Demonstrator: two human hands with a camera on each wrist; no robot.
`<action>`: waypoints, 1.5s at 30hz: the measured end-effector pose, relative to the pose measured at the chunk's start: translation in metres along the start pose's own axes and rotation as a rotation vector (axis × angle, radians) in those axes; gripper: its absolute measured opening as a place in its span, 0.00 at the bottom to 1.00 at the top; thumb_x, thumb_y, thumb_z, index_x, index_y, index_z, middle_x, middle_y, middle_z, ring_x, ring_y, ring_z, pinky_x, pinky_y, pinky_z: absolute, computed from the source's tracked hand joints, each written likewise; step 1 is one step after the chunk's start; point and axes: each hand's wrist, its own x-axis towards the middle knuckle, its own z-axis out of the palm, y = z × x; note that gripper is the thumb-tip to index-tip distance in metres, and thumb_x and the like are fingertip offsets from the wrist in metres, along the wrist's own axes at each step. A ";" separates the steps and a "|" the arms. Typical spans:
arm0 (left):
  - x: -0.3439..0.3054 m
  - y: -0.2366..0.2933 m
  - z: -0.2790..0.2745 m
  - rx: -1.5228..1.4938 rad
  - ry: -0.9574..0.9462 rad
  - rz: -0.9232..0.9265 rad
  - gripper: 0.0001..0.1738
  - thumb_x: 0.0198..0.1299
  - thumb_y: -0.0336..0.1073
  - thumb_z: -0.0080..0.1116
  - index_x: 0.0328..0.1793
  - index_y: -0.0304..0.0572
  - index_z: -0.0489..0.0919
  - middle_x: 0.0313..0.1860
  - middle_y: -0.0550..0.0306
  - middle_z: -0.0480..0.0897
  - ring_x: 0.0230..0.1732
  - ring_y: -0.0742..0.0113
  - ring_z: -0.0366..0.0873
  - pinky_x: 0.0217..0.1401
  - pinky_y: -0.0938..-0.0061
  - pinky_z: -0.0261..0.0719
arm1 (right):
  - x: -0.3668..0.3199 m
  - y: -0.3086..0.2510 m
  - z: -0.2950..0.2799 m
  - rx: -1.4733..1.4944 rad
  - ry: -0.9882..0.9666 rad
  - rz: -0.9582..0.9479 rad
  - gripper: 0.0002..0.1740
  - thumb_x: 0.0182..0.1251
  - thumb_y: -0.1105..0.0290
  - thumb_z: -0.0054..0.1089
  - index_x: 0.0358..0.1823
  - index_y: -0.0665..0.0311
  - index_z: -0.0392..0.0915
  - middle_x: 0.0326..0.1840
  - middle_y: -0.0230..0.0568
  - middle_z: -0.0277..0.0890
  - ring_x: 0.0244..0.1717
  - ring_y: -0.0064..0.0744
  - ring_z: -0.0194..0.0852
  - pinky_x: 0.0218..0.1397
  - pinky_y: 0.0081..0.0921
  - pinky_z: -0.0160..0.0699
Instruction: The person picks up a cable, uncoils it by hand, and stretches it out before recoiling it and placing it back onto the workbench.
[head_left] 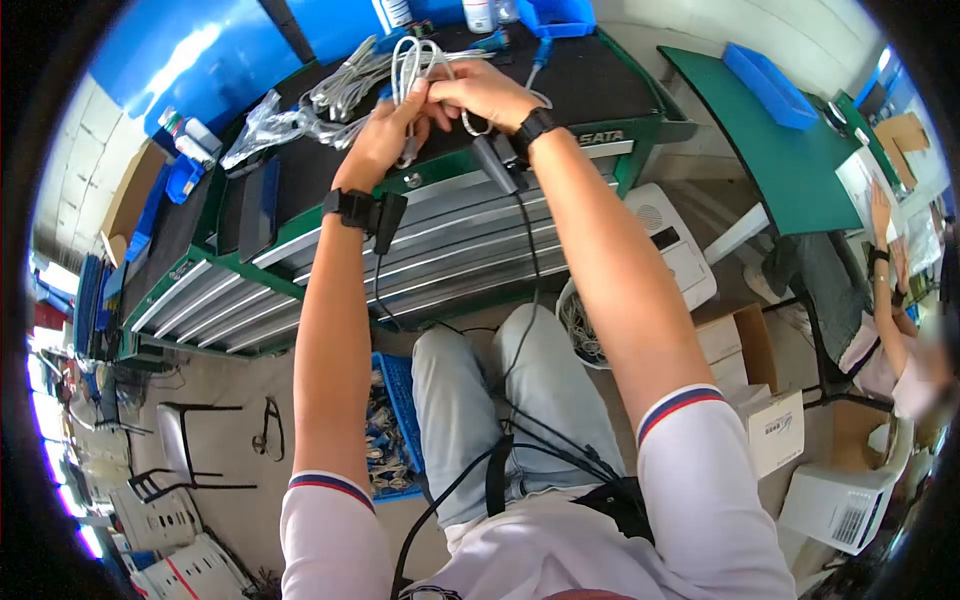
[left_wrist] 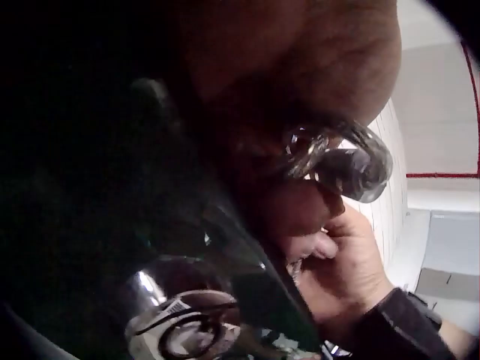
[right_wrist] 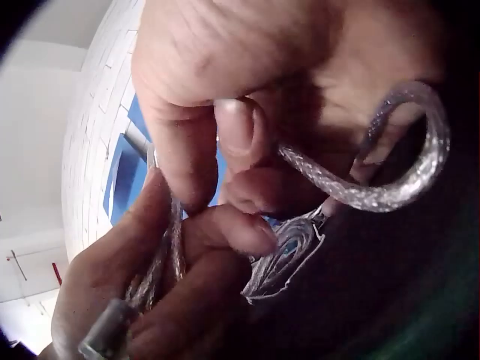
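Observation:
A pale braided cable, wound into loops (head_left: 403,62), stands up from my left hand (head_left: 380,138), which grips its lower part over the front edge of the black worktop. Pressed close beside it, my right hand (head_left: 485,92) pinches a length of the same cable between thumb and fingers. In the right wrist view a loose loop of cable (right_wrist: 401,199) curves out from under the right thumb (right_wrist: 238,127). A grey cylindrical end piece (right_wrist: 109,328) lies against the left fingers there. The left wrist view is mostly dark, with a shiny cable bend (left_wrist: 367,169) between the hands.
More cable bundles (head_left: 350,85) and clear plastic bags (head_left: 265,130) lie left on the worktop (head_left: 590,85). A blue connector (head_left: 541,53) is at the right. Below stand a blue crate (head_left: 402,380) and a bucket of cables (head_left: 580,325). Another person sits at a green table (head_left: 770,170).

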 end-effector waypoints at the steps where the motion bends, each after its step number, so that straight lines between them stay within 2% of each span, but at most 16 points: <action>1: 0.003 -0.002 -0.002 0.024 -0.007 0.032 0.37 0.74 0.64 0.37 0.30 0.41 0.83 0.17 0.63 0.72 0.20 0.74 0.66 0.26 0.76 0.60 | 0.000 0.002 -0.002 0.029 0.000 -0.009 0.09 0.65 0.66 0.57 0.31 0.62 0.81 0.23 0.30 0.77 0.25 0.17 0.67 0.32 0.17 0.62; 5: 0.012 -0.014 -0.007 -0.046 -0.037 -0.035 0.36 0.74 0.62 0.38 0.30 0.40 0.82 0.16 0.63 0.71 0.18 0.75 0.65 0.23 0.75 0.59 | -0.006 -0.004 0.001 0.062 0.117 0.027 0.09 0.64 0.65 0.60 0.28 0.60 0.79 0.21 0.24 0.70 0.26 0.15 0.66 0.31 0.17 0.60; 10: 0.014 0.006 -0.003 0.158 -0.103 -0.029 0.40 0.73 0.65 0.37 0.26 0.36 0.80 0.20 0.57 0.78 0.22 0.69 0.74 0.27 0.72 0.68 | -0.004 0.007 -0.008 0.042 0.140 0.043 0.11 0.62 0.62 0.63 0.32 0.62 0.83 0.24 0.28 0.76 0.27 0.18 0.69 0.32 0.19 0.63; 14: 0.007 -0.006 -0.011 -0.020 -0.130 0.018 0.39 0.77 0.61 0.29 0.36 0.39 0.85 0.24 0.57 0.81 0.27 0.70 0.73 0.35 0.75 0.67 | -0.003 0.007 -0.004 0.084 0.126 0.025 0.12 0.64 0.62 0.64 0.36 0.66 0.85 0.27 0.29 0.78 0.30 0.19 0.73 0.36 0.20 0.68; 19: 0.007 -0.007 -0.012 -0.192 -0.164 0.022 0.38 0.76 0.62 0.32 0.43 0.37 0.86 0.28 0.52 0.85 0.27 0.67 0.79 0.34 0.73 0.73 | -0.001 0.003 -0.003 0.022 0.080 0.043 0.13 0.67 0.61 0.61 0.37 0.65 0.84 0.25 0.28 0.75 0.30 0.19 0.71 0.36 0.19 0.66; 23: 0.006 -0.016 -0.007 -0.359 -0.017 -0.052 0.35 0.76 0.59 0.37 0.45 0.33 0.84 0.31 0.50 0.86 0.30 0.64 0.85 0.33 0.75 0.78 | 0.000 0.014 -0.007 0.138 0.176 -0.001 0.13 0.74 0.59 0.54 0.36 0.60 0.75 0.24 0.25 0.65 0.30 0.17 0.65 0.36 0.18 0.59; 25: 0.006 -0.024 -0.011 -0.379 0.064 0.004 0.34 0.75 0.58 0.40 0.50 0.31 0.82 0.40 0.46 0.87 0.40 0.60 0.88 0.39 0.76 0.83 | 0.002 0.021 -0.004 0.288 0.281 0.023 0.13 0.77 0.56 0.51 0.44 0.59 0.73 0.31 0.27 0.71 0.39 0.23 0.75 0.46 0.21 0.70; 27: 0.006 -0.031 -0.013 -0.419 0.117 0.014 0.34 0.75 0.59 0.40 0.50 0.30 0.82 0.40 0.45 0.87 0.38 0.60 0.88 0.38 0.75 0.84 | 0.004 0.022 -0.003 0.332 0.313 -0.011 0.11 0.76 0.58 0.56 0.47 0.58 0.73 0.32 0.30 0.76 0.38 0.28 0.79 0.50 0.27 0.77; 31: 0.007 -0.034 -0.015 -0.454 0.223 0.033 0.33 0.75 0.57 0.40 0.51 0.30 0.82 0.40 0.46 0.87 0.37 0.60 0.87 0.37 0.75 0.84 | -0.002 0.005 0.003 0.357 0.227 0.017 0.14 0.79 0.53 0.47 0.48 0.55 0.70 0.41 0.33 0.79 0.49 0.30 0.79 0.58 0.29 0.73; 35: 0.001 -0.027 -0.013 -0.501 0.231 0.048 0.29 0.76 0.54 0.43 0.50 0.32 0.82 0.35 0.55 0.84 0.33 0.66 0.84 0.36 0.75 0.81 | 0.001 0.016 -0.006 0.342 0.205 0.015 0.13 0.80 0.54 0.45 0.48 0.55 0.69 0.33 0.29 0.73 0.46 0.30 0.78 0.52 0.26 0.71; 36: 0.001 -0.027 -0.013 -0.391 0.231 0.117 0.28 0.75 0.54 0.45 0.49 0.34 0.82 0.35 0.58 0.82 0.32 0.69 0.81 0.36 0.76 0.78 | 0.001 0.017 -0.006 0.407 0.256 -0.017 0.12 0.79 0.57 0.50 0.46 0.58 0.68 0.26 0.27 0.68 0.36 0.28 0.76 0.46 0.26 0.74; 37: 0.001 -0.027 -0.013 -0.282 0.230 0.186 0.27 0.75 0.54 0.46 0.47 0.35 0.83 0.34 0.61 0.81 0.31 0.72 0.78 0.36 0.77 0.75 | 0.003 0.019 -0.009 0.407 0.257 -0.023 0.12 0.79 0.57 0.50 0.46 0.58 0.68 0.26 0.27 0.68 0.36 0.28 0.76 0.46 0.26 0.74; 39: 0.001 -0.032 -0.013 -0.475 0.260 0.030 0.22 0.73 0.52 0.51 0.44 0.39 0.82 0.34 0.63 0.79 0.32 0.77 0.72 0.36 0.80 0.68 | 0.001 0.026 -0.017 0.517 0.180 -0.132 0.11 0.78 0.58 0.51 0.44 0.58 0.69 0.23 0.24 0.61 0.29 0.21 0.68 0.41 0.22 0.71; 40: 0.000 -0.038 -0.015 -0.477 0.324 -0.004 0.21 0.73 0.52 0.52 0.44 0.39 0.82 0.34 0.63 0.80 0.31 0.76 0.72 0.36 0.80 0.69 | -0.001 0.022 -0.010 0.503 0.258 -0.113 0.10 0.79 0.58 0.50 0.43 0.56 0.72 0.20 0.20 0.51 0.22 0.19 0.50 0.32 0.20 0.60; 43: 0.002 -0.032 -0.013 -0.523 0.446 -0.051 0.19 0.71 0.49 0.56 0.43 0.39 0.80 0.32 0.64 0.78 0.31 0.76 0.72 0.36 0.80 0.69 | 0.002 0.022 -0.007 0.278 0.301 -0.080 0.13 0.75 0.56 0.56 0.40 0.58 0.76 0.19 0.21 0.56 0.20 0.15 0.52 0.24 0.18 0.53; 45: 0.010 -0.045 -0.019 -0.564 0.375 -0.050 0.18 0.71 0.49 0.56 0.41 0.40 0.79 0.30 0.66 0.76 0.31 0.76 0.71 0.36 0.80 0.68 | -0.002 0.012 -0.002 0.085 0.284 0.003 0.19 0.71 0.50 0.61 0.33 0.60 0.79 0.20 0.22 0.63 0.22 0.15 0.59 0.26 0.18 0.56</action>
